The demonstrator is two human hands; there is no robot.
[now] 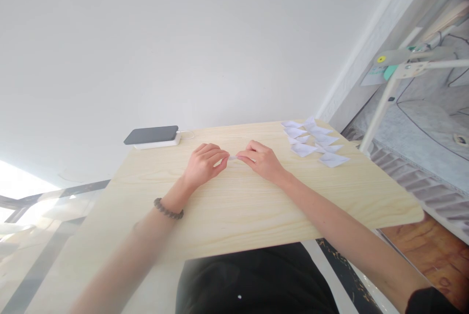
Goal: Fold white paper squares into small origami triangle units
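Observation:
Between my two hands is a small piece of white paper (pixel 233 157), mostly covered by the fingertips. My left hand (pixel 205 163), with a dark beaded bracelet (pixel 168 209) on its wrist, pinches the paper's left end. On the other side, my right hand (pixel 264 161) pinches the right end between thumb and fingers. Both hands are just above or on the wooden table (pixel 234 206); I cannot tell whether the paper touches it. Off to the right lie several folded white paper pieces (pixel 303 149) with pointed ends, grouped in rows.
A dark phone (pixel 152 135) rests on a white block (pixel 159 143) at the table's back left, with a white cable beside it. A pale wall (pixel 220 50) rises behind the table. To the right stands a white metal frame (pixel 383 104).

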